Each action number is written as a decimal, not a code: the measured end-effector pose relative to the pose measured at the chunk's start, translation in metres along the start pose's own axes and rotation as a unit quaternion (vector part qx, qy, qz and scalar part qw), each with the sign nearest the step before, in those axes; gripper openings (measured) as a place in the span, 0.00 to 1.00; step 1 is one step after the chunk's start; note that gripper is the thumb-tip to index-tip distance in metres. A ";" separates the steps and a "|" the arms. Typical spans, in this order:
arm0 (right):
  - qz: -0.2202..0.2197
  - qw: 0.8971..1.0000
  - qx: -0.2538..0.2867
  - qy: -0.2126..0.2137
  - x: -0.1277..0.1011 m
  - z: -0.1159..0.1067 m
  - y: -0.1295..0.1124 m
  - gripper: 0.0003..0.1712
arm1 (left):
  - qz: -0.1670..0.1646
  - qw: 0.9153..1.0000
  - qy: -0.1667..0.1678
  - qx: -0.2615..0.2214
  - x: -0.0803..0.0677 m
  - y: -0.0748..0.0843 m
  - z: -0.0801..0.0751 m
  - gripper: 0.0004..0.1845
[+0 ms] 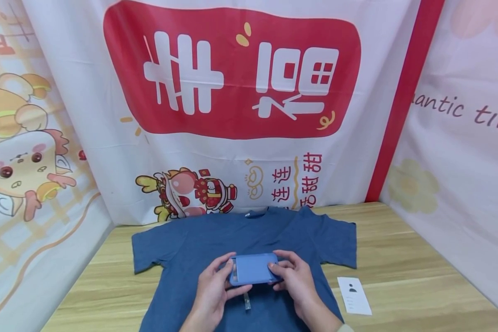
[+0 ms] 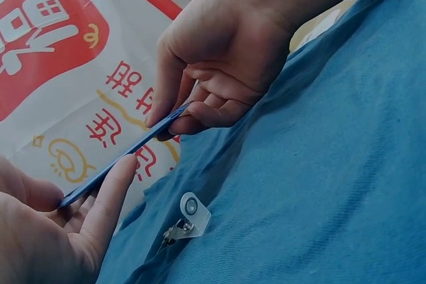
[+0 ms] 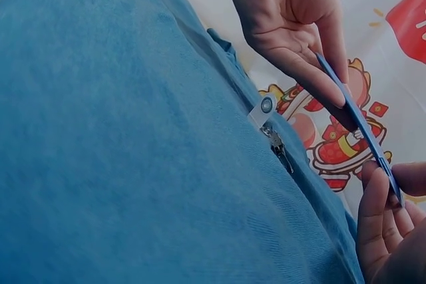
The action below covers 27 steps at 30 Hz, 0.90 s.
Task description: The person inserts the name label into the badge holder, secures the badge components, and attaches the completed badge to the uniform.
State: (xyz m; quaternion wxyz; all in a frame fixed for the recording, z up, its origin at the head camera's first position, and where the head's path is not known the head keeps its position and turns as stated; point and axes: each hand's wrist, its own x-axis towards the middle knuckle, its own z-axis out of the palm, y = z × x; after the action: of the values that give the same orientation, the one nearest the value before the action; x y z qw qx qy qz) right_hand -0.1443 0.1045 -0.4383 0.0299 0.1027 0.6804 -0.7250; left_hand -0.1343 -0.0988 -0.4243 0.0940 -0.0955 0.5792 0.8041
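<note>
A flat blue badge holder [image 1: 255, 268] is held level above the shirt, one hand at each end. My left hand [image 1: 213, 290] pinches its left end, thumb on the upper face and fingers beneath. At the other end my right hand [image 1: 299, 281] grips it, thumb on top and fingers curled under. Both wrist views show the badge holder edge-on as a thin strip. Under it a metal badge clip with a clear strap [image 2: 193, 216] lies on the blue T-shirt [image 1: 232, 235]. A white card [image 1: 354, 295] with a small dark portrait icon lies right of the shirt.
The T-shirt is spread over a wood-grain table [image 1: 415, 272], sleeves out to both sides. A printed cloth [image 1: 240, 152] hangs behind the table, and more printed cloth walls stand at left [image 1: 37, 152] and right [image 1: 460, 152].
</note>
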 end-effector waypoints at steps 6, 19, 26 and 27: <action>-0.001 1.000 -0.008 0.013 0.001 0.000 -0.001 0.29 | -0.004 1.000 0.009 -0.006 0.000 -0.001 0.001 0.26; -0.007 0.999 -0.013 0.028 0.001 0.000 -0.003 0.28 | -0.008 0.999 0.047 -0.005 0.000 -0.002 0.004 0.24; -0.016 0.999 0.014 0.047 0.006 -0.007 -0.001 0.26 | 0.004 0.998 0.066 -0.011 -0.001 0.000 0.001 0.25; -0.016 0.998 0.020 0.053 0.007 -0.009 -0.001 0.26 | 0.004 0.998 0.069 -0.013 -0.001 0.001 0.000 0.25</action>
State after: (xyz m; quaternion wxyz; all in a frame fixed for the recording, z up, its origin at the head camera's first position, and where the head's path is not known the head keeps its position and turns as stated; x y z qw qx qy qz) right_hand -0.1502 0.1143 -0.4389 -0.0199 0.1312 0.6679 -0.7323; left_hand -0.1336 -0.0990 -0.4232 0.0489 -0.1494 0.5740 0.8036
